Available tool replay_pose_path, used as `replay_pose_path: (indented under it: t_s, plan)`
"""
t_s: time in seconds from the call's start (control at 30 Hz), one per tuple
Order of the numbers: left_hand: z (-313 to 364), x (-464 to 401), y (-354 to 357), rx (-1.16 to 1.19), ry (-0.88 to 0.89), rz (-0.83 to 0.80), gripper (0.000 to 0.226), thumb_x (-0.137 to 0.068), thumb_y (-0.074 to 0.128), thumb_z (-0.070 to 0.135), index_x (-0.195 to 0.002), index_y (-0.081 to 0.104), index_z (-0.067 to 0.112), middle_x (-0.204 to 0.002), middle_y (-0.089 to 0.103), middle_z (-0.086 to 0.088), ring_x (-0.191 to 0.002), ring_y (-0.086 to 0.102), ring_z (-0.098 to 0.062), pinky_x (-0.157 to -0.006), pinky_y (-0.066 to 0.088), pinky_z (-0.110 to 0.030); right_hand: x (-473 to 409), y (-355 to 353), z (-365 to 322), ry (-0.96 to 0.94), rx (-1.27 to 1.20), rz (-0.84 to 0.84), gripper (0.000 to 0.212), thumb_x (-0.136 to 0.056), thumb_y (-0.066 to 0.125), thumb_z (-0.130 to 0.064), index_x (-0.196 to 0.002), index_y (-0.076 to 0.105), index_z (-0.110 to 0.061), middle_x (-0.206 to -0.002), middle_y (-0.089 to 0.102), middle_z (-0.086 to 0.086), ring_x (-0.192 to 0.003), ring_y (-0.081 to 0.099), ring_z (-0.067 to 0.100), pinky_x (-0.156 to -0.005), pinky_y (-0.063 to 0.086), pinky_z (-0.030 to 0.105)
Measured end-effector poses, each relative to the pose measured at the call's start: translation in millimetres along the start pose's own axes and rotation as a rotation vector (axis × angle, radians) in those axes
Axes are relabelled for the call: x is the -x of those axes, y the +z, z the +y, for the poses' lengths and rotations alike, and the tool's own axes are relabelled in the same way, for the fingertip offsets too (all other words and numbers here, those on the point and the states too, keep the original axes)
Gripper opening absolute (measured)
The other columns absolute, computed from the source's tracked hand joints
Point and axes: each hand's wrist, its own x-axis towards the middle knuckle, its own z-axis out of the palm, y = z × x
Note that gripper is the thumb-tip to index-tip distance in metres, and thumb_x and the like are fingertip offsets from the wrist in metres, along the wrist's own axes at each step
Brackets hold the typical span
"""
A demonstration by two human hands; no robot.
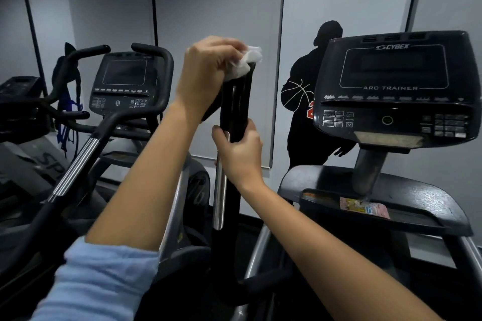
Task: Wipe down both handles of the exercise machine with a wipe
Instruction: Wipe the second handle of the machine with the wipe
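Left hand (206, 70) pinches wipe (246, 64) on handle (234, 101) top; right hand (240, 154) wraps handle lower. Risk: wipe slips off cap, lower part & 2nd handle missed.

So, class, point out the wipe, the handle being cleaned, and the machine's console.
wipe (247, 61), head view, on its bunched white middle.
handle (236, 101), head view, on the black grip between the hands.
console (393, 86), head view, on its front panel.

I'm seeing pale grey wall panels (221, 8) split by dark vertical strips, a black basketball-player silhouette (307, 101) on one, dim light, second machine (122, 86) left.
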Motion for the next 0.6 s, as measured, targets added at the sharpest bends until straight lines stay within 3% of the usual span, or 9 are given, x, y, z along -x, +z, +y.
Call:
replay_pose_path:
  t_s: [0.1, 0.27, 0.4, 0.47, 0.53, 0.57, 0.6]
  plan:
    - [-15, -24, 5, 0.029, -0.088, -0.085, 0.008, -0.078, 0.066, 0.004, -0.077, 0.073, 0.0, -0.094, 0.073, -0.009, -0.082, 0.066, -0.014, -0.075, 0.057, -0.034, 0, -1, 0, -0.017, 0.008, -0.023, 0.019, -0.081, 0.065, -0.022, -0.081, 0.047, -0.015, -0.063, 0.046, -0.008, -0.05, 0.046, -0.001, -0.045, 0.037, 0.01]
    - [-30, -38, 23, 0.087, -0.241, -0.12, 0.018, -0.078, 0.059, -0.002, -0.084, 0.075, 0.004, -0.089, 0.071, 0.002, -0.082, 0.069, -0.018, -0.075, 0.057, -0.035, -2, 0, 3, -0.03, 0.026, -0.007, 0.02, -0.08, 0.063, -0.023, -0.076, 0.045, -0.018, -0.06, 0.046, -0.01, -0.05, 0.044, 0.004, -0.049, 0.037, 0.014]
    - [-43, -35, 38, 0.131, -0.302, -0.095, 0.014, -0.081, 0.063, 0.011, -0.082, 0.076, 0.016, -0.077, 0.073, 0.003, -0.071, 0.066, -0.012, -0.066, 0.056, -0.033, -2, -1, 2, -0.067, 0.012, -0.015, 0.019, -0.082, 0.064, -0.02, -0.076, 0.046, -0.018, -0.06, 0.046, -0.01, -0.051, 0.047, 0.001, -0.047, 0.037, 0.009]
    - [-46, -32, 42, 0.152, -0.322, -0.097, 0.013, -0.08, 0.064, 0.019, -0.073, 0.075, 0.023, -0.062, 0.068, 0.0, -0.062, 0.054, -0.007, -0.059, 0.048, -0.03, -2, -2, 2, -0.077, 0.006, -0.023, 0.018, -0.083, 0.064, -0.02, -0.077, 0.047, -0.017, -0.06, 0.048, -0.01, -0.052, 0.048, -0.001, -0.048, 0.038, 0.008]
    - [-48, -30, 46, 0.17, -0.363, -0.099, 0.018, -0.078, 0.065, 0.031, -0.067, 0.072, 0.019, -0.057, 0.063, 0.002, -0.063, 0.051, -0.005, -0.057, 0.046, -0.03, -2, -3, 2, -0.085, 0.01, -0.027, 0.017, -0.084, 0.064, -0.02, -0.078, 0.047, -0.017, -0.06, 0.048, -0.01, -0.052, 0.048, -0.001, -0.048, 0.037, 0.007]
    - [-51, -29, 49, 0.159, -0.385, -0.096, 0.029, -0.077, 0.065, 0.038, -0.064, 0.069, 0.014, -0.056, 0.054, 0.004, -0.06, 0.041, -0.012, -0.057, 0.046, -0.032, -2, -2, 2, -0.087, 0.011, -0.028, 0.017, -0.083, 0.064, -0.019, -0.078, 0.047, -0.017, -0.06, 0.048, -0.011, -0.051, 0.048, -0.002, -0.048, 0.037, 0.007]
    - [-54, -28, 52, 0.138, -0.403, -0.102, 0.039, -0.077, 0.064, 0.045, -0.064, 0.067, 0.008, -0.062, 0.051, 0.008, -0.066, 0.036, -0.008, -0.058, 0.048, -0.035, -3, -3, 2, -0.088, 0.008, -0.027, 0.017, -0.083, 0.064, -0.019, -0.078, 0.047, -0.017, -0.06, 0.048, -0.011, -0.051, 0.048, -0.002, -0.048, 0.037, 0.007]
